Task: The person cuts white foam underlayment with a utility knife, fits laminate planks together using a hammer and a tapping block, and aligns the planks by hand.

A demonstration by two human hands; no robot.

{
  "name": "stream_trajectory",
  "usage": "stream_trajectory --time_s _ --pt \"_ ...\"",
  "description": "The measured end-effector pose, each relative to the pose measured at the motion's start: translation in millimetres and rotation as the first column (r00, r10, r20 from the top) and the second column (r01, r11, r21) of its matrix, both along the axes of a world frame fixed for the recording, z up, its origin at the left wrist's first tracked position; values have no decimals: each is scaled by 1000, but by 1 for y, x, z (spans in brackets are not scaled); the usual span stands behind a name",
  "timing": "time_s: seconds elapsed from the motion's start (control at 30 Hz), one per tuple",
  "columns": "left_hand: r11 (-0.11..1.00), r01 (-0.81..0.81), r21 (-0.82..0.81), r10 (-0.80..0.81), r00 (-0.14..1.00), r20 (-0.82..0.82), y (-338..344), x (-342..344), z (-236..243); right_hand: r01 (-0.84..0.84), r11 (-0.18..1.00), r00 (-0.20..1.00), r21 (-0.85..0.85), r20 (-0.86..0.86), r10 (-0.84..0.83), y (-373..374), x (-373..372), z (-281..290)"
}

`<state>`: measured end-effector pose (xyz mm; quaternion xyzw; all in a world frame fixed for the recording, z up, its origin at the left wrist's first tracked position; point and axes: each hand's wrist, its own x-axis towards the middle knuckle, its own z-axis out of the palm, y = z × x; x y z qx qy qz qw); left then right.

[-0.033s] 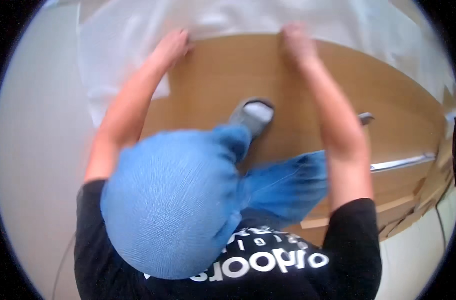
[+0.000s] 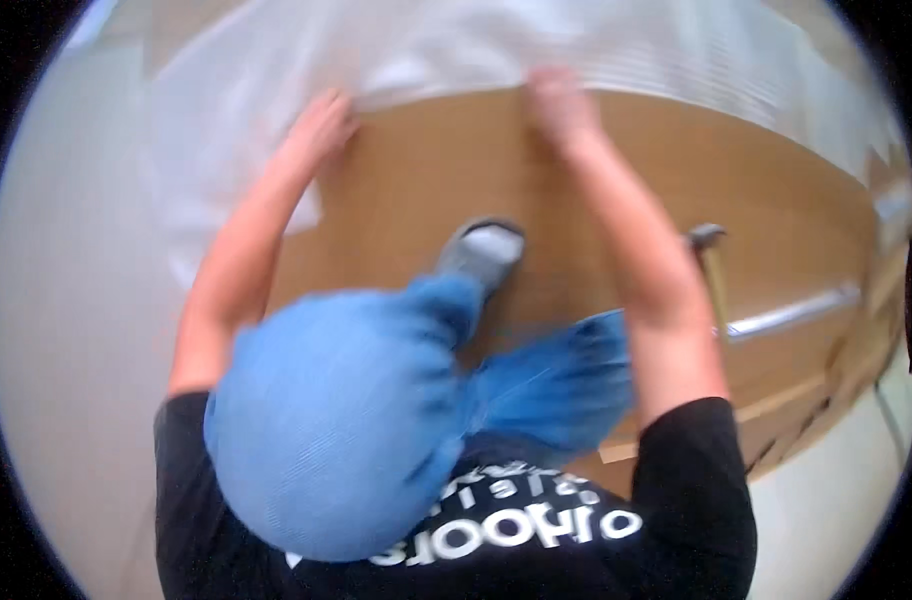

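Observation:
A whitish, translucent packing sheet (image 2: 446, 60) lies across the far part of a large brown cardboard piece (image 2: 426, 150). My left hand (image 2: 326, 125) has its fingers closed on the near edge of the sheet. Farther right, my right hand (image 2: 564, 108) grips the same edge, blurred by motion. Bare cardboard shows between my forearms, where my foot in a grey shoe (image 2: 484, 250) rests. Just right of my right forearm lies a hammer (image 2: 708, 238) with a yellowish handle, partly hidden by the arm.
A shiny silver-white strip (image 2: 794, 312) lies on the cardboard at the right. Torn, folded cardboard edges (image 2: 841, 375) rise beyond it. Pale floor (image 2: 66, 330) spans the left side. My bent knee in blue jeans (image 2: 326, 420) fills the near middle.
The whole view has shifted slightly, so the hands and sheet edge appear lower and farther left. More of the hammer's handle shows beside my right arm. Both hands stay at the sheet's edge.

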<state>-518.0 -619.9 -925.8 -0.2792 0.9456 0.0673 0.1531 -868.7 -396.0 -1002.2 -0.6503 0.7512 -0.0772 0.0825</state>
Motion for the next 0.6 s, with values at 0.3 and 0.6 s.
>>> stream_trajectory --time_s 0.3,0.6 --pt "946 -325 -10 325 940 102 76 -70 18 501 801 866 -327 197 -460 153 -46 68" --pt "720 677 155 -588 713 -383 171 -528 20 749 590 637 300 -86 -766 357 -127 108"
